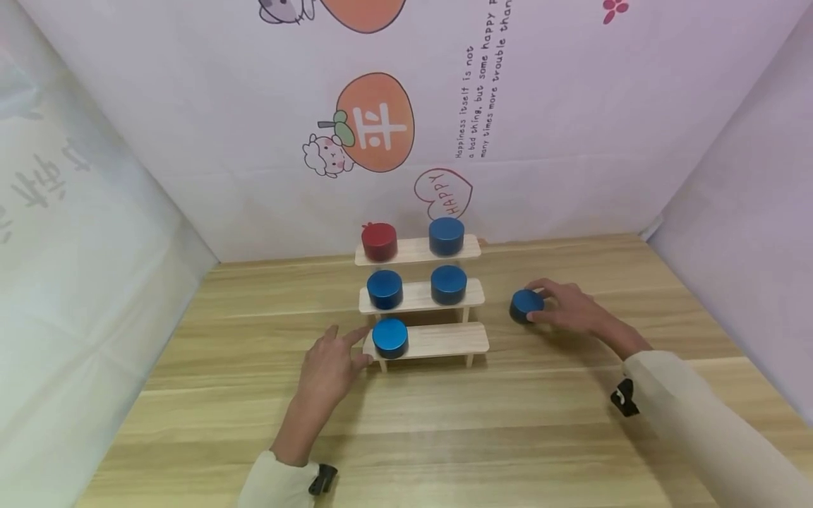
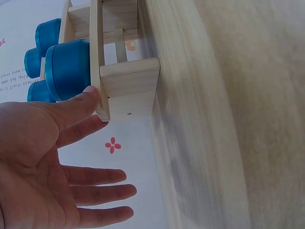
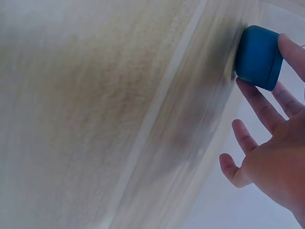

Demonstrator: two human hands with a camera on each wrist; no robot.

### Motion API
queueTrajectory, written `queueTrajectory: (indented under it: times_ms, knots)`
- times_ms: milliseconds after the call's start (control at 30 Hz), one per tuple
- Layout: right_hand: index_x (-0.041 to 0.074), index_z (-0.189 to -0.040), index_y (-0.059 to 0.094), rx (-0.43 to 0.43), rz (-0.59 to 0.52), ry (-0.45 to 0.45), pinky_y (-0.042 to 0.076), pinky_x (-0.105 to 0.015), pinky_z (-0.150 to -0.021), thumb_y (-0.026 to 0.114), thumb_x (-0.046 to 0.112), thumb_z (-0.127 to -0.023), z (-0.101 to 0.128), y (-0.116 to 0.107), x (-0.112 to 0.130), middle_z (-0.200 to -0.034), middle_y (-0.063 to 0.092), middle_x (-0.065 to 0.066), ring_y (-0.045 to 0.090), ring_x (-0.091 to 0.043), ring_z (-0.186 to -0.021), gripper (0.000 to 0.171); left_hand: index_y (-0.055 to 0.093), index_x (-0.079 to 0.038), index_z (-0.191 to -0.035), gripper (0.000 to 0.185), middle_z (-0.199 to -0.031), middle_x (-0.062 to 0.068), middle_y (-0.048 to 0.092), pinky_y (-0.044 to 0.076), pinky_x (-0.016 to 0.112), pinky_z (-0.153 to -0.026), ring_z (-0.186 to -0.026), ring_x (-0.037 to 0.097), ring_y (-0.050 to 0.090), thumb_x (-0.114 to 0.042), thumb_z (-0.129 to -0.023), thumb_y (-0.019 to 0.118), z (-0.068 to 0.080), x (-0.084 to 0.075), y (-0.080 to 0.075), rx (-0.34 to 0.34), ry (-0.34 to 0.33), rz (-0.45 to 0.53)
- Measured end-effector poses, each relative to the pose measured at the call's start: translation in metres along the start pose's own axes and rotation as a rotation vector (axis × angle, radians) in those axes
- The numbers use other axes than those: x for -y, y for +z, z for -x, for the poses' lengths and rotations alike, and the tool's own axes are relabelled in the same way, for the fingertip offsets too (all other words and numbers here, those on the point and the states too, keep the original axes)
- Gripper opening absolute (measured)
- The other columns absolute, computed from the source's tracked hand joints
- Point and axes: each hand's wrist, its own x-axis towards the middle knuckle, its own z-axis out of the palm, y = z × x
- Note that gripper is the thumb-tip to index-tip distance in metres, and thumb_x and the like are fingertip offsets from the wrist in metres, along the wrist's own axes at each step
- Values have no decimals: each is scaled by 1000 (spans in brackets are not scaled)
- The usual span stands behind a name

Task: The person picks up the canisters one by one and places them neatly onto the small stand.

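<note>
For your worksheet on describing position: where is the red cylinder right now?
In the head view, the red cylinder stands at the left end of the shelf's top step, beside a blue cylinder on its right, close to the back wall.

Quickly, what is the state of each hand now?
Left hand: open, straight fingers touching the left end of the wooden shelf.
Right hand: pinching the blue cylinder on the table.
</note>
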Motion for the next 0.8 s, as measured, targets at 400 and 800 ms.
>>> queueTrajectory:
  times_ms: [400,800]
  knots:
    - [2,-133,55,-55,-18,-60,39,-72,-92,75,24,-91,9,1,7,-125,59,-32,53,-52,-118,51,67,-14,-133,47,-136,30,55,44,65,-96,-127,50,49,-22,-89,78,0,-4,0,25,-37,-3]
    - [1,-135,53,-71,-62,-79,42,-69,-92,74,29,-93,19,3,32,-127,58,-29,53,-48,-119,54,67,-13,-133,46,-135,32,54,46,65,-95,-123,51,52,-22,-89,78,3,-3,-1,7,-35,-10]
